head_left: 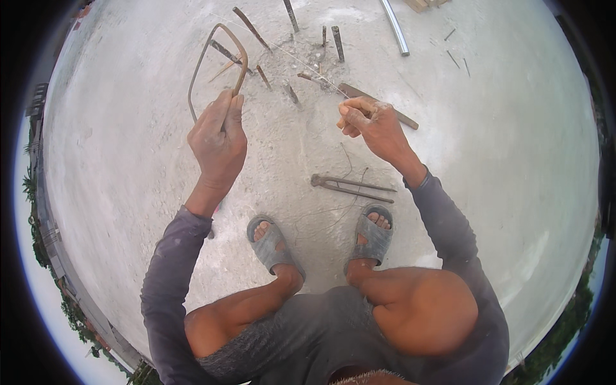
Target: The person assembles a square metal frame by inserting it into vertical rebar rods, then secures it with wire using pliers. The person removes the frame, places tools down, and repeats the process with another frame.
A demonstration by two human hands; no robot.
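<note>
My left hand (219,138) grips a bent steel rod loop, a rebar stirrup (242,54), by its near corner. The loop stands up in front of several rebar stubs (251,27) that stick out of the concrete. My right hand (375,128) is raised over the floor with thumb and fingers pinched on a thin, pale string (308,67). The string slants away to the far left, past the stubs. Below the right hand lies a pair of pincers (353,187), jaws to the left. Thin bent wires (347,160) lie around the pincers.
A brown bar-like piece (405,119) lies just behind my right hand, partly hidden. Farther off are a shiny metal tube (394,27), several nails (453,59) and some wood pieces (420,5). My sandalled feet (274,246) stand on the concrete floor (513,160).
</note>
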